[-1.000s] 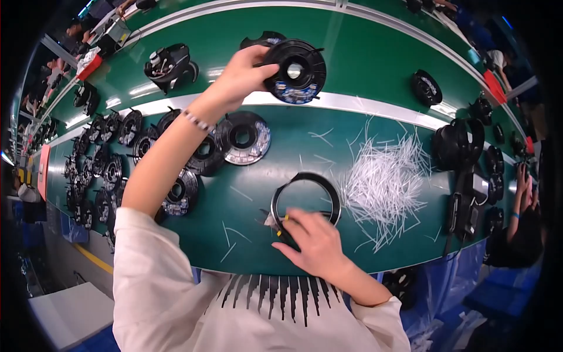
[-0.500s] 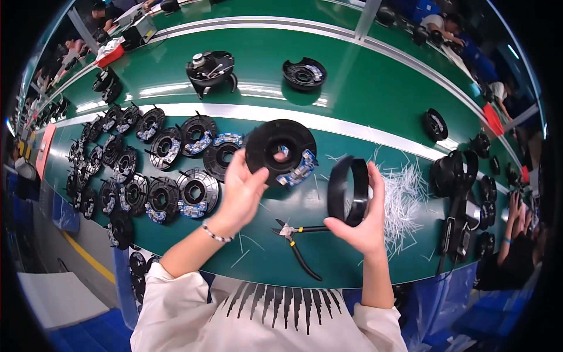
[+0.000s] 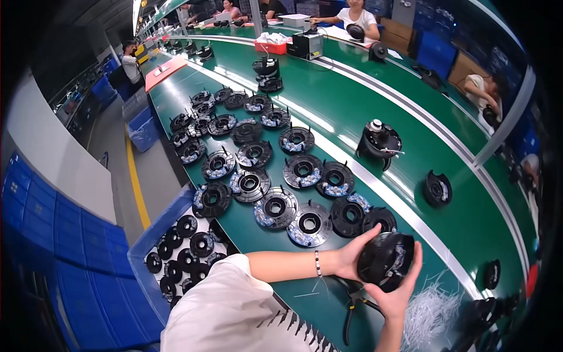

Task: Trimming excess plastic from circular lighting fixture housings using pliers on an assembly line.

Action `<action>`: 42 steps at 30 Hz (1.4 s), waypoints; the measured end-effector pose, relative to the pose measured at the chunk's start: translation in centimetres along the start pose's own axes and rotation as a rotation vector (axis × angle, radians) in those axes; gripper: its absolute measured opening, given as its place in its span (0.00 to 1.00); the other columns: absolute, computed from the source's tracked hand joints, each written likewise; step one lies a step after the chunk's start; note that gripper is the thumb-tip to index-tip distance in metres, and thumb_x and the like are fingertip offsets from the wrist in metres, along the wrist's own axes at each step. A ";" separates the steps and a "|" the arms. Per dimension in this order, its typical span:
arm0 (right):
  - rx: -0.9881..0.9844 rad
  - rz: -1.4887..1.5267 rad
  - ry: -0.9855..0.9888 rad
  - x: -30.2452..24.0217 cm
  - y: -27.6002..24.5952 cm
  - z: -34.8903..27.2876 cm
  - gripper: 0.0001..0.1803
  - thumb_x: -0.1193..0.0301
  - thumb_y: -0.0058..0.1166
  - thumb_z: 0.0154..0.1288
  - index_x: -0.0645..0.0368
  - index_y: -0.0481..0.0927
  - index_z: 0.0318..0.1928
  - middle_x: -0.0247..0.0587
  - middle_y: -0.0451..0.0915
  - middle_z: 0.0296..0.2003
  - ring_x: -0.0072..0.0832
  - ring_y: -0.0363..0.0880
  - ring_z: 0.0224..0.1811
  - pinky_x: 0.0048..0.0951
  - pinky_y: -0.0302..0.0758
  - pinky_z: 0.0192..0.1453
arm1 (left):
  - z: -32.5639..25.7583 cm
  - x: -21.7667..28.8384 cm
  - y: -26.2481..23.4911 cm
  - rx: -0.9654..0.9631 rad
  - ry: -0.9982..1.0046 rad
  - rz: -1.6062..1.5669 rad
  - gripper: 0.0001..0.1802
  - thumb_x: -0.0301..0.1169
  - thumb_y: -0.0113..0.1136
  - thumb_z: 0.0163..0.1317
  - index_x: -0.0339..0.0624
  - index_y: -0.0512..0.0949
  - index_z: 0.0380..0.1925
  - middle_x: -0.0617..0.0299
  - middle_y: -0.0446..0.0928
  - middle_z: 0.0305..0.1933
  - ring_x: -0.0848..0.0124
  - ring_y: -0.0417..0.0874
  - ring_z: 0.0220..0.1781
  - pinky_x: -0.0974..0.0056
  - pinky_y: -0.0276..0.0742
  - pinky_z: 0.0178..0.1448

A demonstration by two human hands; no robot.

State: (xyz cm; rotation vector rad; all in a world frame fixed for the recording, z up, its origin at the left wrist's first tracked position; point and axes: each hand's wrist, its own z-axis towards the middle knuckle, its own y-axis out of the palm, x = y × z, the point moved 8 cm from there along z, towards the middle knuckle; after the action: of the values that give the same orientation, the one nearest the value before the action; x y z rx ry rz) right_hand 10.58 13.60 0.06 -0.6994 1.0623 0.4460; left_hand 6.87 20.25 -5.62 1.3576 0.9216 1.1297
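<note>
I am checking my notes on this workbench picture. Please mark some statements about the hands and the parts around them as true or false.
1. Both hands hold one round black plastic part above the green table. True: the left hand grips its left side and the right hand cups it from below.
2. The black-handled pliers are in the right hand. False: they lie on the table under the hands.
3. A heap of white cable ties lies right of the pliers. True.
4. The blue bin beside the table holds white cable ties. False: it holds small black round parts.
</note>
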 end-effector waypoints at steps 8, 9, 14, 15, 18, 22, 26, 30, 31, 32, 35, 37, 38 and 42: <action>-0.062 -0.068 -0.023 -0.6 1.2 0.4 0.63 0.59 0.72 0.27 0.66 0.46 0.63 0.56 0.52 0.60 0.47 0.52 0.62 0.42 0.53 0.64 | -1.2 0.9 -0.7 0.141 0.059 0.100 0.32 0.59 0.38 0.54 0.49 0.70 0.50 0.58 0.73 0.49 0.62 0.72 0.51 0.51 0.66 0.54; -0.037 0.034 0.004 -0.3 0.8 0.3 0.63 0.60 0.72 0.26 0.65 0.47 0.63 0.56 0.54 0.59 0.46 0.53 0.62 0.42 0.54 0.64 | -0.8 1.0 -1.0 0.167 0.073 0.085 0.34 0.59 0.39 0.53 0.48 0.69 0.51 0.57 0.73 0.49 0.61 0.72 0.52 0.51 0.65 0.55; -0.017 -0.384 -0.125 -1.7 0.9 0.4 0.64 0.52 0.73 0.25 0.64 0.49 0.63 0.53 0.54 0.60 0.45 0.52 0.62 0.39 0.52 0.65 | -0.2 1.3 -2.0 0.133 0.148 0.060 0.33 0.59 0.37 0.59 0.44 0.69 0.51 0.58 0.74 0.48 0.64 0.75 0.49 0.59 0.68 0.57; -0.027 -0.454 -0.131 -2.9 1.7 0.6 0.64 0.53 0.73 0.25 0.64 0.50 0.62 0.54 0.53 0.60 0.47 0.52 0.62 0.41 0.52 0.64 | -0.6 1.9 -1.0 0.245 0.148 0.344 0.38 0.64 0.34 0.57 0.45 0.66 0.54 0.58 0.71 0.52 0.65 0.73 0.53 0.57 0.66 0.60; -0.024 -0.481 -0.151 -2.4 1.9 0.9 0.63 0.56 0.73 0.24 0.64 0.49 0.62 0.57 0.51 0.61 0.51 0.51 0.62 0.45 0.51 0.63 | -0.7 2.2 -1.3 0.192 0.092 0.253 0.40 0.67 0.33 0.55 0.47 0.64 0.56 0.60 0.71 0.52 0.66 0.73 0.52 0.58 0.67 0.58; -0.060 -0.459 -0.116 -1.4 2.0 0.8 0.63 0.61 0.73 0.23 0.65 0.49 0.62 0.58 0.49 0.61 0.52 0.49 0.62 0.48 0.53 0.62 | -0.8 2.2 -2.7 0.328 0.104 0.269 0.37 0.65 0.34 0.56 0.48 0.68 0.53 0.60 0.72 0.49 0.67 0.73 0.51 0.59 0.70 0.56; -0.056 -0.476 -0.114 -1.6 1.9 0.9 0.62 0.60 0.72 0.24 0.66 0.49 0.61 0.59 0.49 0.60 0.55 0.49 0.61 0.51 0.51 0.61 | -0.5 2.2 -2.0 0.204 0.112 0.311 0.40 0.67 0.32 0.55 0.47 0.66 0.55 0.59 0.71 0.51 0.67 0.73 0.52 0.59 0.70 0.57; -0.106 -0.501 -0.091 -1.5 2.2 1.2 0.62 0.60 0.72 0.23 0.65 0.50 0.61 0.58 0.52 0.57 0.54 0.52 0.60 0.49 0.54 0.59 | -0.8 2.2 -2.2 0.149 0.092 0.320 0.42 0.68 0.31 0.54 0.47 0.64 0.56 0.59 0.70 0.52 0.67 0.72 0.53 0.59 0.69 0.57; -0.100 -0.495 -0.114 -1.7 2.1 1.2 0.61 0.59 0.72 0.23 0.64 0.51 0.61 0.57 0.52 0.57 0.53 0.53 0.59 0.48 0.55 0.58 | -0.8 2.2 -2.2 0.151 0.086 0.340 0.43 0.69 0.31 0.54 0.47 0.64 0.56 0.59 0.70 0.52 0.67 0.72 0.53 0.59 0.70 0.57; -0.123 -0.509 -0.122 -1.9 2.1 1.2 0.61 0.59 0.72 0.23 0.64 0.51 0.60 0.56 0.53 0.57 0.53 0.53 0.59 0.48 0.55 0.58 | -0.8 2.1 -2.3 0.151 0.080 0.359 0.43 0.69 0.31 0.54 0.47 0.64 0.56 0.59 0.70 0.52 0.67 0.73 0.52 0.59 0.70 0.56; -0.177 -0.522 -0.152 -2.4 2.1 1.1 0.59 0.59 0.71 0.23 0.64 0.53 0.60 0.55 0.54 0.56 0.53 0.54 0.59 0.47 0.56 0.58 | -1.0 1.9 -2.3 0.042 0.040 0.193 0.47 0.70 0.29 0.53 0.43 0.59 0.60 0.53 0.70 0.54 0.63 0.74 0.52 0.55 0.68 0.58; -0.182 -0.490 -0.186 -2.3 2.3 1.0 0.58 0.58 0.70 0.23 0.63 0.54 0.60 0.55 0.54 0.56 0.52 0.54 0.59 0.46 0.56 0.58 | -1.6 2.0 -1.8 -0.010 0.060 0.289 0.42 0.66 0.33 0.55 0.45 0.63 0.57 0.55 0.68 0.56 0.63 0.71 0.56 0.56 0.67 0.60; -0.173 -0.505 -0.202 -2.2 2.6 0.9 0.58 0.57 0.69 0.24 0.63 0.54 0.59 0.55 0.54 0.56 0.52 0.54 0.59 0.45 0.56 0.57 | -2.0 2.7 -1.9 0.090 0.146 0.367 0.38 0.61 0.41 0.55 0.44 0.63 0.56 0.54 0.70 0.53 0.63 0.73 0.53 0.57 0.69 0.58; 0.086 -0.488 -0.243 -1.7 2.3 0.2 0.57 0.54 0.67 0.25 0.64 0.55 0.59 0.56 0.56 0.57 0.53 0.57 0.58 0.46 0.57 0.56 | -1.8 2.6 -1.8 0.089 0.183 0.266 0.31 0.43 0.49 0.49 0.39 0.66 0.53 0.54 0.74 0.46 0.63 0.75 0.48 0.59 0.72 0.54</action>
State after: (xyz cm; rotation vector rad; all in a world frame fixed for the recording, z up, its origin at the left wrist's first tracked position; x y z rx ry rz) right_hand 8.45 15.34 0.96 -0.7774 0.6474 0.0597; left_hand 5.88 23.43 -7.13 1.4997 0.9504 1.4489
